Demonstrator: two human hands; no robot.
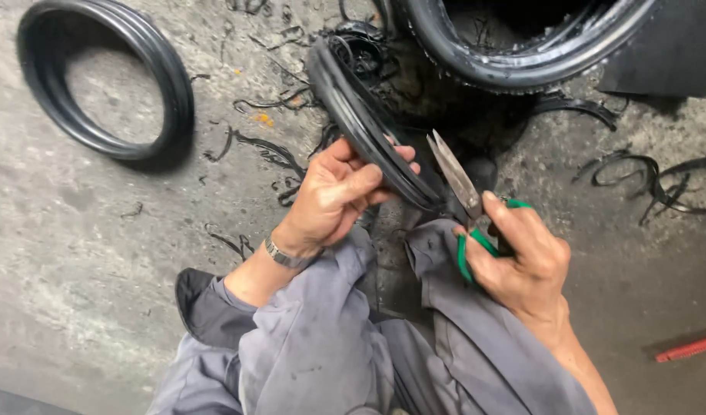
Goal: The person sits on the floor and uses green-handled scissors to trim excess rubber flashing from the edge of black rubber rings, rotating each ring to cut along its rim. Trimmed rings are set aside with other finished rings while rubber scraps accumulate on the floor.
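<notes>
My left hand [336, 196] grips the near end of a black rubber ring [351, 104], which stands on edge and runs away from me toward the top of the view. My right hand [522, 257] holds scissors [454, 178] with green handles. Their metal blades are parted slightly and point up and left, just right of the ring's near end. Both hands rest over my knees in grey trousers [330, 338].
Another black rubber ring [168, 84] lies flat on the concrete floor at top left. A large black tyre [537, 65] sits at top right. Thin black rubber trimmings [268, 150] are scattered around. A red bar [687, 347] lies at lower right.
</notes>
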